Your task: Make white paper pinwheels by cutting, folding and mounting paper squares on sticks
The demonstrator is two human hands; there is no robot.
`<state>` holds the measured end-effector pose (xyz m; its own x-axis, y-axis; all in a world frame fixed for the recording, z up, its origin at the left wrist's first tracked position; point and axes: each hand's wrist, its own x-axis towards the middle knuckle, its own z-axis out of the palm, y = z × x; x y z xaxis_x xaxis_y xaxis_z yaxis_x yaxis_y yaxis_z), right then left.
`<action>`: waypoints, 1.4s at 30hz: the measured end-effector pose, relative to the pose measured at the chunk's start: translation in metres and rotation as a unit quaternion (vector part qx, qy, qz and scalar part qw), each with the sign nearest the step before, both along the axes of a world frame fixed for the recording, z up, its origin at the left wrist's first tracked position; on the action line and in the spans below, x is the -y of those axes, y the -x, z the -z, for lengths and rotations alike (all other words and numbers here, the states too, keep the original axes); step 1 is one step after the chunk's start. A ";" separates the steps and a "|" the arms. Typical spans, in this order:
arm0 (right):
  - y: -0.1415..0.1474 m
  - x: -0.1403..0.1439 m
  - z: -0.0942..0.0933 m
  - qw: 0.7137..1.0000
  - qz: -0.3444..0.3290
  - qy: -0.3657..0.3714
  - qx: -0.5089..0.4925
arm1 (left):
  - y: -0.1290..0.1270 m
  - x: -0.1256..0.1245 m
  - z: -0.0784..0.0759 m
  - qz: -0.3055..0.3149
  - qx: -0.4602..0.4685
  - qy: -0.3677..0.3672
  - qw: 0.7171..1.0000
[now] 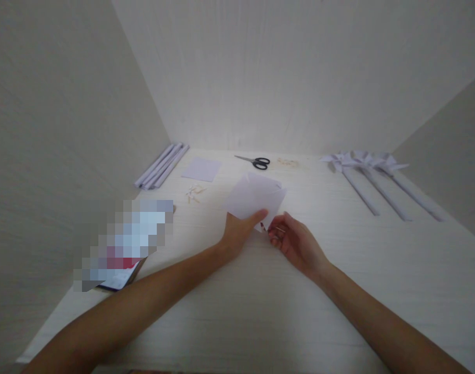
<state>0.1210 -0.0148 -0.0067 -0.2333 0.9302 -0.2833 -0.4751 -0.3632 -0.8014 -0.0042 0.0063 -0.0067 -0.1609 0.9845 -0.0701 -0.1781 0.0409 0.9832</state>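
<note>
Centrally, the left hand [241, 231] pinches the near corner of a folded white paper sheet [256, 201], thumb on top and fingers beneath; the sheet fans away from the hand toward 12 o'clock, its long axis running roughly 10 to 4 o'clock, raised slightly off the pale wooden tabletop [261, 311]. The right hand [295, 241] lies just beside at 3 o'clock, fingers curled narrowly on a small thin pin-like item with a dark red tip [263, 227], too small to identify, touching the sheet's lower corner. Both forearms reach in from 6 o'clock, the left wrist flexed inward, and the left hand is the nearer to the sheet. Farther out: small wooden sticks [194, 192] at 10 o'clock, a flat white paper square [201, 169] and rolled white paper tubes [161, 166] beyond; black-handled scissors [255, 161] at 12 o'clock; finished white paper pinwheels on rolled stems [372, 171] at 2 o'clock
</note>
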 end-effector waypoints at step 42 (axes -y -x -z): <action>0.006 0.007 0.006 0.978 0.032 -0.115 0.173 | -0.001 0.002 -0.003 0.008 -0.011 0.006 1.000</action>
